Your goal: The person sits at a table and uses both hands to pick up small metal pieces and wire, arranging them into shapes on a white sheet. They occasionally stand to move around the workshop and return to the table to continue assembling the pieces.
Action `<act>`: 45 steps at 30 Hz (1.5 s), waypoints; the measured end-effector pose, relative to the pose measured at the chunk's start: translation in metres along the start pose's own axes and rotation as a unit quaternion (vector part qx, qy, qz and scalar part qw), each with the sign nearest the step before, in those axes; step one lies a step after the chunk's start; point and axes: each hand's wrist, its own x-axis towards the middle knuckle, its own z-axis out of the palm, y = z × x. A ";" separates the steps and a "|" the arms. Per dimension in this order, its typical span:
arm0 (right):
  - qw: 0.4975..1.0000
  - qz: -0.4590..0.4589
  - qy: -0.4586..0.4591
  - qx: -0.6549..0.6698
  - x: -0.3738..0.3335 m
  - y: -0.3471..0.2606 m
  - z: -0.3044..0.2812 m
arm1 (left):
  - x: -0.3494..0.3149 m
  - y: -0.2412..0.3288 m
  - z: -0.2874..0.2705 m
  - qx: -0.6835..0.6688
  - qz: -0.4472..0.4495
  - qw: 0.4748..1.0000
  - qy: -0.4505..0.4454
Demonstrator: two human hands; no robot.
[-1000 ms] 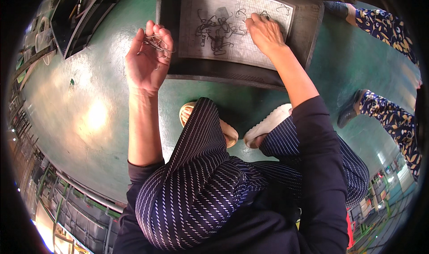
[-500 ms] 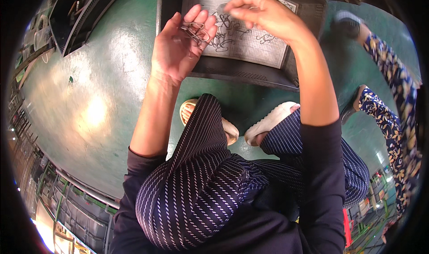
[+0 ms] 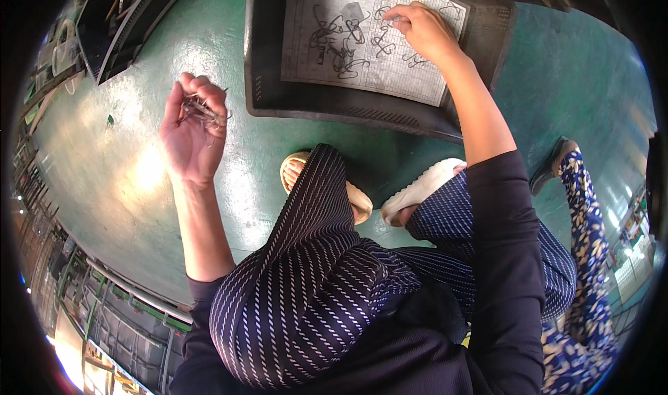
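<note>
My left hand [image 3: 189, 129] is raised over the green floor, fingers curled around a small bundle of thin wire clips [image 3: 200, 108]. My right hand [image 3: 422, 29] reaches into a dark shallow tray [image 3: 362, 106] on the floor, fingertips pinched on one of the loose wire pieces [image 3: 341, 44] that lie scattered on a printed grey sheet [image 3: 369, 68] lining the tray. Whether a piece is lifted between those fingers is hidden. Below are my striped trousers and two pale sandals [image 3: 417, 190].
Another person's leg in blue patterned trousers [image 3: 591, 228] with a dark shoe stands at the right. Dark crates [image 3: 118, 12] sit at the upper left. Racks and bins [image 3: 104, 311] run along the lower left edge of the green floor [image 3: 125, 186].
My left hand has swung left, away from the tray, with the wire bundle. My right hand has gone back down onto the sheet at the tray's far right.
</note>
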 end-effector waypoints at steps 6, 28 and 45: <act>0.982 -0.100 0.002 -0.160 -0.012 -0.009 0.005 | -0.014 -0.004 0.003 0.009 0.017 1.000 0.001; 0.975 0.088 -0.116 0.166 -0.024 0.008 -0.002 | -0.023 -0.072 -0.013 0.116 -0.057 0.988 0.084; 0.998 -0.044 0.017 -0.040 -0.010 -0.056 0.023 | -0.016 -0.086 -0.015 0.112 -0.040 0.989 0.084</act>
